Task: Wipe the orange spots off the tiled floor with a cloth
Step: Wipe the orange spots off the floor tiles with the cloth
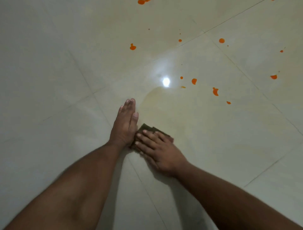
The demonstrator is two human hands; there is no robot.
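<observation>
My right hand point(157, 148) presses flat on a dark brownish cloth point(146, 127) on the pale tiled floor point(49, 82), and most of the cloth is hidden under it. My left hand point(125, 124) lies flat on the tile just left of the cloth, fingers together and pointing away from me, holding nothing. Several orange spots lie farther out: one point(132, 47) ahead, a cluster point(194, 81) to the right with a bigger blot point(215, 92), and others point(221, 40) far right. A faint yellowish smear point(157, 98) marks the tile beyond the cloth.
A bright light glare point(166, 81) reflects off the floor near the spot cluster. Dark grout lines point(91, 85) cross the tiles diagonally. More orange point(141, 2) shows at the top edge.
</observation>
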